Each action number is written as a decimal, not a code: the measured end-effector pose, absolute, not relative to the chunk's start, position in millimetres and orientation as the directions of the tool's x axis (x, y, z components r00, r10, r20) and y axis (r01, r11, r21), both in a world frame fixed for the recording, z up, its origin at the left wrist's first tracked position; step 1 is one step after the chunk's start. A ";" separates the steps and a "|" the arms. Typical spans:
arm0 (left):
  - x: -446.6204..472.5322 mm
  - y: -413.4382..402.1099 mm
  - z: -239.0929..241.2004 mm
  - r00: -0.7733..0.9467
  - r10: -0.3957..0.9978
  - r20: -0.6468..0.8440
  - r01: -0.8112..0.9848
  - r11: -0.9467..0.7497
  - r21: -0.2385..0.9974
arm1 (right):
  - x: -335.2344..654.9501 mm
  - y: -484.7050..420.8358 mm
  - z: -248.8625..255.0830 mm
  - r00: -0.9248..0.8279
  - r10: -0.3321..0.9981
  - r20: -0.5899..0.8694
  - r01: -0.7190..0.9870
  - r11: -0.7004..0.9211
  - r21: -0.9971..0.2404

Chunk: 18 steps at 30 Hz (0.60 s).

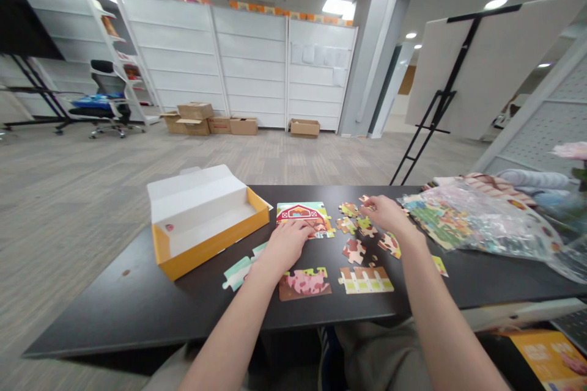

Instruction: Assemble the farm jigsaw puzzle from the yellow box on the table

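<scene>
On the black table [137, 299] lie several coloured puzzle pieces. My left hand [287, 243] rests flat, fingers apart, on the lower edge of a joined red barn section [300, 212]. My right hand [387, 212] reaches over loose pieces [351, 225] at the far middle, fingers curled down onto a small piece; what it grips is hard to make out. Nearer me lie a pink pig section [305, 283], a fence section [365, 280] and a pale green piece [237, 272].
An open yellow box [206, 220] with a white lid stands at the left. A crinkled clear plastic bag [477, 220] over printed sheets covers the right side. Beyond the table are cardboard boxes [208, 119], an office chair [103, 104] and an easel [435, 104].
</scene>
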State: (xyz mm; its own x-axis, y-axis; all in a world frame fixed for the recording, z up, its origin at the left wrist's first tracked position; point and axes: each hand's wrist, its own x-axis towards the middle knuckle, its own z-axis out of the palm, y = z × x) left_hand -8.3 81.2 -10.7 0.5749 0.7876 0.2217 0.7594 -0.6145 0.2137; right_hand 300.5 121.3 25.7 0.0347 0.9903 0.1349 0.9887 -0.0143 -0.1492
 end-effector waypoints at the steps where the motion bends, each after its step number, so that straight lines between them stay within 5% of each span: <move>1: -8.0 81.0 -10.1 0.573 0.789 0.222 0.761 -0.612 0.213 | 291.5 128.3 23.6 0.038 0.986 0.162 0.990 -0.016 -0.137; 6: -8.4 79.5 -6.6 0.559 0.798 0.225 0.766 -0.601 0.229 | 273.4 146.4 1.3 -0.025 0.988 0.155 0.992 0.044 -0.117; 11: -8.8 78.6 -3.8 0.538 0.815 0.216 0.783 -0.578 0.231 | 281.1 150.7 -9.4 -0.021 0.976 0.219 0.965 0.077 -0.252; 18: -8.2 77.2 -5.4 0.536 0.814 0.224 0.786 -0.578 0.218 | 281.3 137.9 5.6 0.065 0.963 0.260 0.726 0.133 -0.675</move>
